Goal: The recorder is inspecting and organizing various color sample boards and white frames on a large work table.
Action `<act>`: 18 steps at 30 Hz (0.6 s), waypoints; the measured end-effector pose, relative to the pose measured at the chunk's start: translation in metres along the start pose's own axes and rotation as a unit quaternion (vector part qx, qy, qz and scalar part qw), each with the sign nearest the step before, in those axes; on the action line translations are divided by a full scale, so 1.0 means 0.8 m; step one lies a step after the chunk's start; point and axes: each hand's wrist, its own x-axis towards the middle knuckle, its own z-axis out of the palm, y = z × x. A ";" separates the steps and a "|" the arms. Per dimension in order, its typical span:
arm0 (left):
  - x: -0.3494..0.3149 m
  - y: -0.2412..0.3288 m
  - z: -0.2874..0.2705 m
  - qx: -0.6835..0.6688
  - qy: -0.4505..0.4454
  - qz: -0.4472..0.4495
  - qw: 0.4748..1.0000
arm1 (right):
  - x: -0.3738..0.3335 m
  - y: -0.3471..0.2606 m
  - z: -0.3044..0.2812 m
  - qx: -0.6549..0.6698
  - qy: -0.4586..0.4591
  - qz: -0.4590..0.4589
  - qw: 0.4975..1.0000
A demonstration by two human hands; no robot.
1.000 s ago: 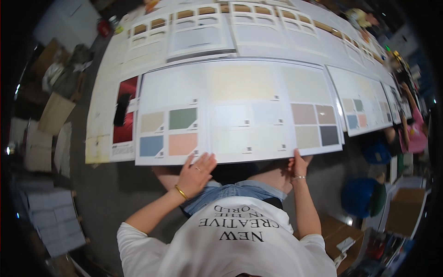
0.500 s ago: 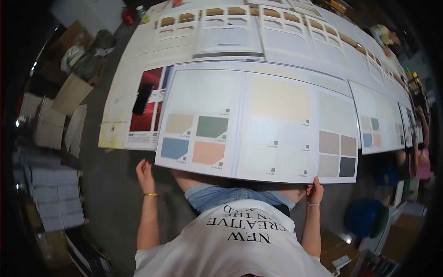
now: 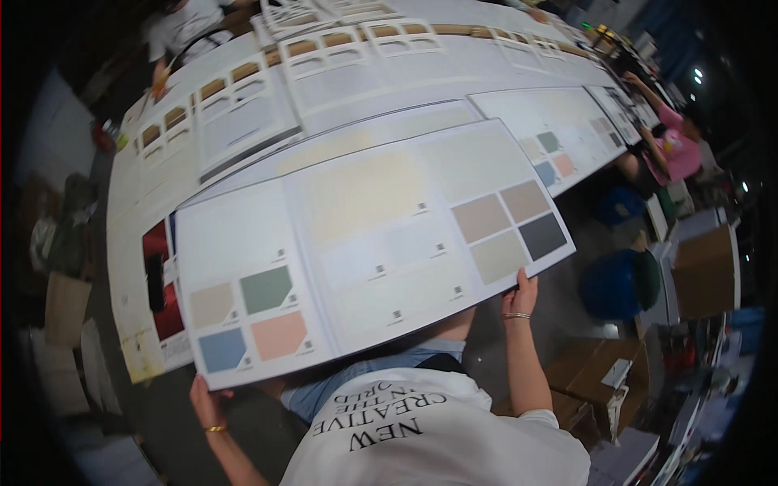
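A large white colour sample board [image 3: 389,283] lies open before me, with pale panels and smaller swatches in beige, green, blue, coral, taupe and charcoal. At its near left corner, my left hand [image 3: 208,398] is closed on the edge, thumb on top and the other fingers partly hidden underneath. My right hand [image 3: 520,296] pinches the near edge towards the right corner. Beneath it and farther back, part of another sample board [image 3: 320,151] shows. A dark phone-like object [image 3: 155,282] rests on red printed sheets [image 3: 168,320] left of the board.
White window-cut frames [image 3: 324,65] line the far part of the long white table [image 3: 134,324]. More sample boards [image 3: 559,121] lie to the right, near a person in pink [image 3: 677,146]. Another person in white [image 3: 190,28] is across the table. Blue stools [image 3: 608,283] and cardboard boxes [image 3: 596,373] stand on the right.
My left hand, free beside the board before, now grips its near left corner. My right hand keeps its hold. The view has turned, and the board appears slanted, its left side nearer me.
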 end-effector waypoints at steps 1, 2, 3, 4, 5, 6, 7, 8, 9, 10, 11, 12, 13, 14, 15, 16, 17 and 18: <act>0.003 0.015 -0.001 0.030 -0.048 0.026 0.998 | 0.004 -0.001 0.004 0.007 -0.008 -0.029 1.000; -0.002 0.036 0.010 0.014 -0.070 0.039 0.997 | 0.009 0.000 0.006 0.019 -0.016 -0.057 0.998; -0.002 0.052 0.018 0.016 -0.097 0.035 0.995 | 0.015 -0.004 0.006 0.024 -0.007 -0.066 0.997; 0.004 0.061 0.023 0.019 -0.124 0.030 0.992 | 0.021 -0.011 0.008 0.015 -0.005 -0.075 0.997; 0.007 0.070 0.029 0.020 -0.158 0.022 0.987 | 0.037 -0.035 0.014 0.002 -0.009 -0.083 0.996; 0.007 0.076 0.052 0.021 -0.192 0.017 0.981 | 0.062 -0.052 0.012 -0.011 -0.004 -0.093 0.996; 0.007 0.082 0.075 0.022 -0.224 0.012 0.974 | 0.094 -0.068 0.006 -0.032 0.009 -0.111 0.993; 0.030 0.051 0.083 0.041 -0.224 0.034 0.973 | 0.127 -0.077 0.002 -0.049 0.020 -0.126 0.991; 0.021 0.070 0.121 0.028 -0.276 -0.026 0.960 | 0.159 -0.094 -0.001 -0.056 0.028 -0.135 0.989; 0.008 0.097 0.174 0.015 -0.325 -0.086 0.942 | 0.193 -0.111 -0.002 -0.062 0.035 -0.142 0.987; 0.011 0.099 0.211 0.036 -0.377 -0.066 0.923 | 0.224 -0.139 0.003 -0.068 0.047 -0.148 0.986; 0.018 0.093 0.249 0.057 -0.428 -0.047 0.901 | 0.261 -0.172 0.001 -0.088 0.068 -0.151 0.982; 0.023 0.090 0.289 0.073 -0.451 -0.059 0.888 | 0.298 -0.208 -0.001 -0.069 0.067 -0.161 0.982; 0.028 0.085 0.336 0.093 -0.478 -0.072 0.870 | 0.344 -0.243 -0.024 -0.110 0.069 -0.188 0.974; 0.034 0.077 0.386 0.089 -0.519 -0.060 0.848 | 0.384 -0.273 -0.040 -0.127 0.042 -0.252 0.959; 0.033 0.072 0.426 0.116 -0.521 -0.047 0.844 | 0.378 -0.294 -0.005 -0.216 0.083 -0.246 0.941; 0.036 0.075 0.473 0.204 -0.560 -0.014 0.803 | 0.392 -0.307 -0.007 -0.317 0.176 -0.321 0.875; 0.025 0.070 0.513 0.199 -0.589 0.012 0.783 | 0.411 -0.317 -0.018 -0.408 0.265 -0.385 0.784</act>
